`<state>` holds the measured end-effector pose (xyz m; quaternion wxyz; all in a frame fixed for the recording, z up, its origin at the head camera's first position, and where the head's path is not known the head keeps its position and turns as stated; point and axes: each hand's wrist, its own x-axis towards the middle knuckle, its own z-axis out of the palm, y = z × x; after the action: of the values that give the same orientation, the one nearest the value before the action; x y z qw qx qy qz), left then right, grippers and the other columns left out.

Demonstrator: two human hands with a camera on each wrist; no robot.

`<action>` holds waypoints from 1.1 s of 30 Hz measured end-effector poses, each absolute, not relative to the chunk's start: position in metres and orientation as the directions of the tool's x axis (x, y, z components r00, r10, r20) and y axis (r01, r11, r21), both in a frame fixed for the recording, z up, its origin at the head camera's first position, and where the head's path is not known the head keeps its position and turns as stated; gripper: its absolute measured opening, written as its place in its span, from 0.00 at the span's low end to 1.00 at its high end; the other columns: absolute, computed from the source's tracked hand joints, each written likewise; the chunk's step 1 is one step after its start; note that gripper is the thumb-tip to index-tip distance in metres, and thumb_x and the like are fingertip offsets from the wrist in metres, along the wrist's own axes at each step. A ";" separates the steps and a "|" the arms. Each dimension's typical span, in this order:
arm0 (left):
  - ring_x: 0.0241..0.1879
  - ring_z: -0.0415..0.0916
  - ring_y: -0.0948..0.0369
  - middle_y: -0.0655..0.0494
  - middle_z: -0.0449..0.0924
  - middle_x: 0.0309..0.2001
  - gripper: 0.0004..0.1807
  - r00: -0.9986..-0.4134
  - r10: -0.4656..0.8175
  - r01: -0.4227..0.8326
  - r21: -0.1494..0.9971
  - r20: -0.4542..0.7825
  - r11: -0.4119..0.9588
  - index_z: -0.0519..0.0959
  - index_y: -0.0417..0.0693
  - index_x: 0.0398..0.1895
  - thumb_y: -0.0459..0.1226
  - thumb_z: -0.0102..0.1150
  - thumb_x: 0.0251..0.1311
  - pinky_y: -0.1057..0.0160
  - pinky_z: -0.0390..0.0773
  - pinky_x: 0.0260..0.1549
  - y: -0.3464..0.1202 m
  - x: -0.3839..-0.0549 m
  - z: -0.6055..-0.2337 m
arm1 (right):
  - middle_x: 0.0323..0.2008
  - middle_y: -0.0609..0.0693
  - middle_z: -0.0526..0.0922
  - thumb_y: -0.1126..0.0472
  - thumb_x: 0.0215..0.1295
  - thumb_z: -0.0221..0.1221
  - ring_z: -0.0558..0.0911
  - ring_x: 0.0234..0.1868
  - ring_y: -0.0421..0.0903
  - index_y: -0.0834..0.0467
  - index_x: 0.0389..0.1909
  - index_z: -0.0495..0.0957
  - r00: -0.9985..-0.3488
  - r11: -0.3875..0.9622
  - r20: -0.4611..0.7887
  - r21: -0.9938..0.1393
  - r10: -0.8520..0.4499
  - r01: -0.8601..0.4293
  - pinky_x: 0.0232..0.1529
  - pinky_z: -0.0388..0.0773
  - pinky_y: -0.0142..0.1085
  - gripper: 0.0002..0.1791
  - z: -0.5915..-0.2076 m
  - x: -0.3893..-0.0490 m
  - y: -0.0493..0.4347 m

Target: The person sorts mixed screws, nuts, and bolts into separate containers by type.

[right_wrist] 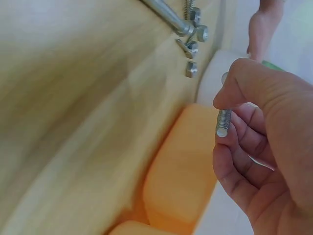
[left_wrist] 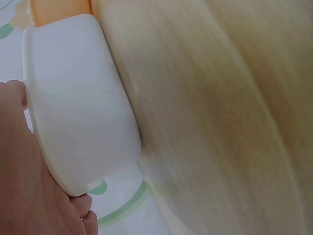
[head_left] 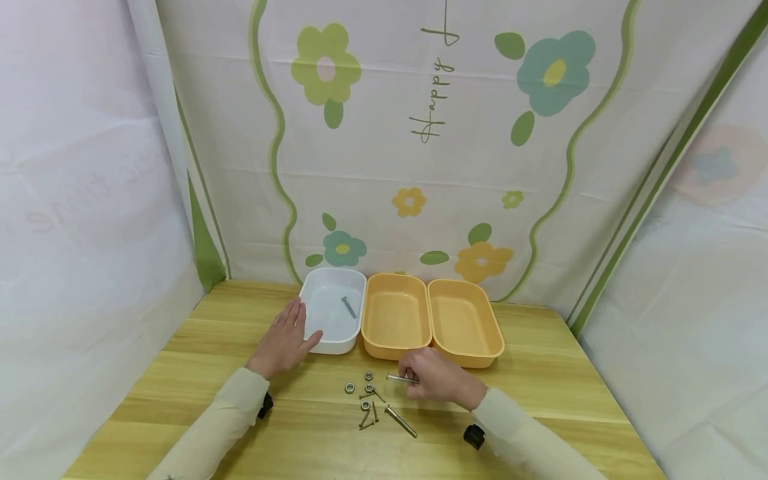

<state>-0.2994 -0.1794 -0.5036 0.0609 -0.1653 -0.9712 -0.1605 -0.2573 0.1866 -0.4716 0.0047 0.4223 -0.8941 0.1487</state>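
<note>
My right hand [head_left: 438,377] pinches a silver bolt [head_left: 401,379] between thumb and fingers, just in front of the middle orange tray. The right wrist view shows the threaded end of that bolt [right_wrist: 223,123] sticking out below the thumb. My left hand [head_left: 285,340] rests against the near left corner of the white tray [head_left: 333,347], fingers straight along the side and thumb spread at the front rim. Inside the white tray lies one bolt [head_left: 349,307]. On the table between the hands are a long bolt [head_left: 401,422], several hex nuts [head_left: 350,387] and several small screws [head_left: 375,412].
The middle orange tray [head_left: 396,320] and the right orange tray [head_left: 465,323] stand side by side, right of the white one. A flower-printed curtain [head_left: 372,153] rises behind them, with white cloth on both sides. The wooden table [head_left: 540,393] stretches beneath everything.
</note>
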 end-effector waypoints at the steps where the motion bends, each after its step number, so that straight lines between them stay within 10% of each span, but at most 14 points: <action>1: 0.84 0.41 0.34 0.27 0.41 0.83 0.49 -0.938 0.302 0.341 0.292 0.171 0.894 0.49 0.20 0.79 0.58 0.41 0.80 0.35 0.51 0.81 -0.179 -0.299 -0.503 | 0.28 0.40 0.78 0.67 0.53 0.70 0.70 0.27 0.30 0.54 0.33 0.84 -0.644 0.601 0.135 -0.258 -0.753 -0.757 0.27 0.69 0.23 0.08 -0.469 -0.258 0.186; 33: 0.84 0.41 0.33 0.26 0.42 0.83 0.49 -0.936 0.303 0.343 0.277 0.178 0.898 0.49 0.20 0.79 0.58 0.41 0.81 0.35 0.52 0.81 -0.179 -0.301 -0.506 | 0.31 0.44 0.79 0.64 0.63 0.66 0.72 0.31 0.36 0.57 0.36 0.85 -0.547 0.527 0.276 -0.149 -0.790 -0.837 0.32 0.68 0.24 0.02 -0.427 -0.292 0.125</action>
<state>-0.3011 -0.1792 -0.5062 0.0654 -0.1663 -0.9718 -0.1536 -0.2921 0.1247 -0.4272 0.0876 0.4680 -0.8693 0.1326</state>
